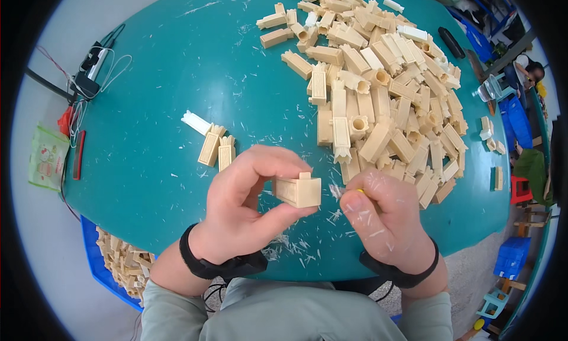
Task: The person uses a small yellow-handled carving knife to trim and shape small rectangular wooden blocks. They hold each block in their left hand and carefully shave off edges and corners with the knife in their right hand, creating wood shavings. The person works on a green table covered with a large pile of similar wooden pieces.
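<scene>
My left hand (239, 205) pinches a beige, box-shaped plastic piece (302, 192) between thumb and fingers, its plain end facing right. A small tab stands up from its top edge. Just to the right, my right hand (387, 217) is closed round a small tool with a yellow part (361, 191); most of it is hidden by the fingers. Pale shavings cling at its tip and stick to the thumb and hand. Tool and piece are apart. Beyond the left hand lie two beige pieces (209, 149) and a white one (196, 123).
A large heap of similar pieces (378, 104) covers the green table's (177, 63) right and far side. Shavings (296, 249) litter the near edge. A blue bin (97, 264) of pieces stands low at left, near a power strip (94, 66). A black object (451, 42) lies far right.
</scene>
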`<action>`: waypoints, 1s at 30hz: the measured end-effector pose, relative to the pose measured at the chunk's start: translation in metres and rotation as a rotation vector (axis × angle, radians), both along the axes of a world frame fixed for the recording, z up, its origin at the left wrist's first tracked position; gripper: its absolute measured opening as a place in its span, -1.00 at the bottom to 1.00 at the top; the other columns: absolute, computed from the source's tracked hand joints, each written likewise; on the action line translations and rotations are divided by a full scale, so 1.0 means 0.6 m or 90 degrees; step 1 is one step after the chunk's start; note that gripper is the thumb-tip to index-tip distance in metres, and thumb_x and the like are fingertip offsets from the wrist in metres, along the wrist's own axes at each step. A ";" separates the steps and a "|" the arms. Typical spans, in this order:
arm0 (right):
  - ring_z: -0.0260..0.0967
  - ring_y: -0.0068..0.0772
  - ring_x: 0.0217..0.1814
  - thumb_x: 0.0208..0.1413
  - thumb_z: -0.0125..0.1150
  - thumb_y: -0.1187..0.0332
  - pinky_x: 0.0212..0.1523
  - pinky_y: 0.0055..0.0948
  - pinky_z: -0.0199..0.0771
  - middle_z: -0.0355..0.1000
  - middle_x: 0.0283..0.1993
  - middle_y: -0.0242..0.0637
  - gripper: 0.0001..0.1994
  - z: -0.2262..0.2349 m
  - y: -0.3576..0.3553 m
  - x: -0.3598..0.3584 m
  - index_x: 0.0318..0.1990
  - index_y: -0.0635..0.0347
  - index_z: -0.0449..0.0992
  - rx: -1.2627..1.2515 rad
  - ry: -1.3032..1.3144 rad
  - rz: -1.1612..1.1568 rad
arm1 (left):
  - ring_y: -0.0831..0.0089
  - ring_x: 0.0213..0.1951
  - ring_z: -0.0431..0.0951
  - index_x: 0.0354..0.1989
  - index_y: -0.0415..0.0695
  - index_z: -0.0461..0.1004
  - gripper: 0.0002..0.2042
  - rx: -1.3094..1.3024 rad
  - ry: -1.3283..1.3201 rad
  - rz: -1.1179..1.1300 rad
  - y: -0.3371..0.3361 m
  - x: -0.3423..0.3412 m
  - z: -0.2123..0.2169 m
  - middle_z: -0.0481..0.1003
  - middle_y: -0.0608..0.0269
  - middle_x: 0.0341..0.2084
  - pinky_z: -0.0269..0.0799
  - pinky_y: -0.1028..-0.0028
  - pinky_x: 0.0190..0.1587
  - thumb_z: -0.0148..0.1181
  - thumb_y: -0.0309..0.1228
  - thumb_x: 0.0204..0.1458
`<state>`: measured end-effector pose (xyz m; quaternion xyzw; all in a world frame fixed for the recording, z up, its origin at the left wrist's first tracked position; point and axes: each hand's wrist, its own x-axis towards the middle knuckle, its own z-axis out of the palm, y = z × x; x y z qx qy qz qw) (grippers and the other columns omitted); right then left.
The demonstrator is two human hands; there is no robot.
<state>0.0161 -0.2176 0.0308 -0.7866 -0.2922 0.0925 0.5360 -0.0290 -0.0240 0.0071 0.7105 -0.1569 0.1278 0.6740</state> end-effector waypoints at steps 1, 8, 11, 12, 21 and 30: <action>0.22 -0.23 -0.65 0.03 0.18 0.25 -0.64 -0.40 0.19 0.26 -0.63 -0.21 -0.75 -0.002 0.001 -0.001 -0.51 0.25 0.40 -0.006 -0.009 -0.006 | 0.38 -0.22 0.41 -0.24 -0.19 0.35 -0.67 0.039 -0.019 0.021 0.000 -0.001 0.000 0.38 0.08 -0.24 0.33 0.44 -0.19 0.29 -0.58 -0.21; 0.25 -0.19 -0.65 0.03 0.18 0.22 -0.66 -0.37 0.20 0.27 -0.63 -0.22 -0.72 -0.010 0.006 -0.004 -0.53 0.23 0.37 -0.028 -0.050 -0.014 | 0.32 -0.34 0.44 -0.34 -0.18 0.40 -0.67 0.253 -0.192 0.129 -0.004 0.005 0.005 0.42 0.14 -0.38 0.38 0.46 -0.31 0.33 -0.65 -0.35; 0.24 -0.17 -0.66 0.03 0.17 0.22 -0.67 -0.35 0.19 0.26 -0.64 -0.21 -0.72 -0.012 0.006 -0.004 -0.54 0.23 0.36 -0.041 -0.064 -0.019 | 0.30 -0.35 0.43 -0.36 -0.17 0.41 -0.67 0.306 -0.247 0.144 -0.004 0.009 0.006 0.42 0.16 -0.38 0.37 0.43 -0.33 0.34 -0.64 -0.38; 0.24 -0.16 -0.66 0.04 0.17 0.23 -0.67 -0.35 0.19 0.25 -0.64 -0.20 -0.72 -0.013 0.006 -0.003 -0.54 0.23 0.36 -0.047 -0.069 -0.023 | 0.29 -0.35 0.43 -0.36 -0.17 0.41 -0.67 0.318 -0.258 0.147 -0.004 0.009 0.007 0.42 0.16 -0.38 0.36 0.42 -0.33 0.34 -0.63 -0.38; 0.21 -0.29 -0.68 0.06 0.15 0.23 -0.63 -0.41 0.22 0.24 -0.67 -0.20 -0.73 -0.014 0.003 0.005 -0.50 0.26 0.38 -0.023 -0.035 -0.077 | 0.25 -0.35 0.42 -0.30 -0.17 0.42 -0.70 0.288 -0.164 0.100 -0.001 0.005 0.019 0.41 0.15 -0.37 0.34 0.36 -0.29 0.28 -0.61 -0.29; 0.33 -0.34 -0.44 -0.03 0.23 0.28 -0.43 -0.42 0.33 0.39 -0.44 -0.18 -0.74 -0.012 -0.036 0.055 -0.27 0.29 0.43 -0.092 -0.144 -0.355 | 0.14 -0.24 0.36 -0.28 -0.15 0.44 -0.75 0.765 0.010 0.362 0.040 0.029 -0.013 0.39 0.16 -0.35 0.29 0.31 -0.20 0.20 -0.59 -0.21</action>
